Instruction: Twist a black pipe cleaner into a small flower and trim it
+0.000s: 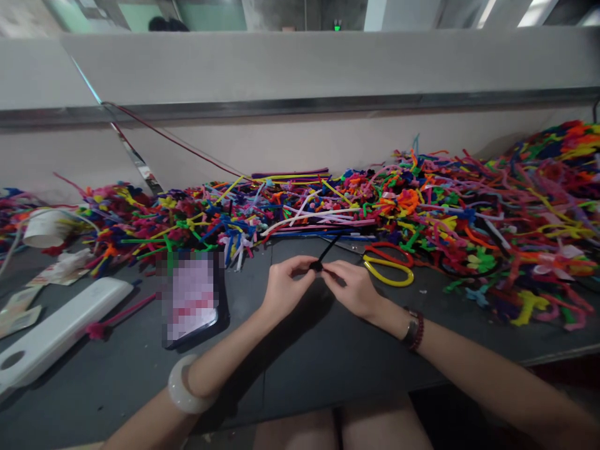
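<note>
Fingertips of my left hand (289,284) and my right hand (352,287) meet over the dark table, both pinching a black pipe cleaner (329,248). One straight end of it sticks up and to the right. Its lower part forms a small dark bunch between the fingers, and the exact shape there is too small to tell. Just beyond my right hand lie scissors (390,270) with a red and a yellow handle loop. A pile of colourful pipe cleaners (323,215) stretches along the back of the table.
Left of my hands a phone (194,300) rests at a tilt. A long white device (60,334), a pink pipe cleaner flower (97,330) and a white paper cup (44,228) are farther left. A thin cable (178,139) crosses the low wall behind.
</note>
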Demonstrator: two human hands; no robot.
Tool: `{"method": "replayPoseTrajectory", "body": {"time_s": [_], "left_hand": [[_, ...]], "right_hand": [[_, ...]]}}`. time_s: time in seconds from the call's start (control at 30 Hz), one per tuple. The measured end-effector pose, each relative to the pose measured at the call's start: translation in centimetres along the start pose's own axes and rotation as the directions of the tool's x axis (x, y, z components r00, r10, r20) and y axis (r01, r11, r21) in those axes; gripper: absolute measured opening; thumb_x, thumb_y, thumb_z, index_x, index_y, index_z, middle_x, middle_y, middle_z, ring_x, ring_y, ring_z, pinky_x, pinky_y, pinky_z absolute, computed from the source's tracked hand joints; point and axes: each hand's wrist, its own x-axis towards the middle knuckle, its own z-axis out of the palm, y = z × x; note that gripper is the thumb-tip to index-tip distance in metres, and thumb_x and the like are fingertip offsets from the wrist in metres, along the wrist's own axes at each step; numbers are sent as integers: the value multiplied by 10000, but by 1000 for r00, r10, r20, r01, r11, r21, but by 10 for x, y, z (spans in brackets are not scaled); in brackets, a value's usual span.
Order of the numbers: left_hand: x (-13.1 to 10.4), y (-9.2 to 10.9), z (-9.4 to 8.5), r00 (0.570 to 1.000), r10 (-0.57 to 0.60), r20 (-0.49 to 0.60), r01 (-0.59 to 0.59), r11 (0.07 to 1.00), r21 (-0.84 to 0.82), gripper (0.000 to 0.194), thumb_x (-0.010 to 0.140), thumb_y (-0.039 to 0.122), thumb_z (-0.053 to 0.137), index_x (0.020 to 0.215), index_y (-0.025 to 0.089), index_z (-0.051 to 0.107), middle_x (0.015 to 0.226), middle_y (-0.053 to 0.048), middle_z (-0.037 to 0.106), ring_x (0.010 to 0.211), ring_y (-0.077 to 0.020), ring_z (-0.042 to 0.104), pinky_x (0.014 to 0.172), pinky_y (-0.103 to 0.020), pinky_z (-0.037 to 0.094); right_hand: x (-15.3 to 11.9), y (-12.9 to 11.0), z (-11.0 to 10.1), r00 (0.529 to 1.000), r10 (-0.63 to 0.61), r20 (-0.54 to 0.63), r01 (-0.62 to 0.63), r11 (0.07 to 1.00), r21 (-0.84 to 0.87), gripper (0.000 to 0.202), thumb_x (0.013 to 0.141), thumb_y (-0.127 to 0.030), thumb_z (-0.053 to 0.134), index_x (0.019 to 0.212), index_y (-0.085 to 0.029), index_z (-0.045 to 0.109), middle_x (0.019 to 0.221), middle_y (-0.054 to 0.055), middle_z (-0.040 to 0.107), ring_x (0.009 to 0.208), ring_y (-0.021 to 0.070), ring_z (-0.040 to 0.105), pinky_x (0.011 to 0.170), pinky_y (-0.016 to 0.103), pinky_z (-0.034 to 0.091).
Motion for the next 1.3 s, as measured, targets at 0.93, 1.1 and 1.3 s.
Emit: {"method": "replayPoseTrajectory", "body": {"time_s": [0.93, 1.1, 1.3], "left_hand": [[0, 11, -7, 938, 338, 79, -346, 890, 297, 205, 716, 104, 518, 879, 156, 632, 851, -59, 640, 777, -144, 587, 720, -254, 473], [-1, 9, -4, 928, 369, 45, -362, 869, 338, 225, 711, 106, 526, 907, 152, 627, 831, -56, 647, 748, -137, 595, 703, -250, 483], [-1, 5, -2, 952, 306, 3, -283, 876, 390, 175, 714, 125, 546, 854, 152, 647, 789, -45, 684, 687, -131, 622, 663, -231, 498]], "right_hand": [[2, -6, -6, 994, -36, 99, 49, 991, -126, 152, 835, -199, 435, 889, -149, 568, 773, 63, 587, 695, 152, 537, 653, 267, 431], [2, -4, -5, 993, -55, 107, 75, 979, -191, 164, 834, -167, 419, 865, -127, 575, 738, 60, 580, 671, 147, 531, 643, 259, 421], [2, -4, -3, 991, -36, 130, 67, 969, -239, 172, 844, -167, 404, 839, -128, 572, 727, 54, 569, 675, 141, 525, 650, 246, 401]]}}
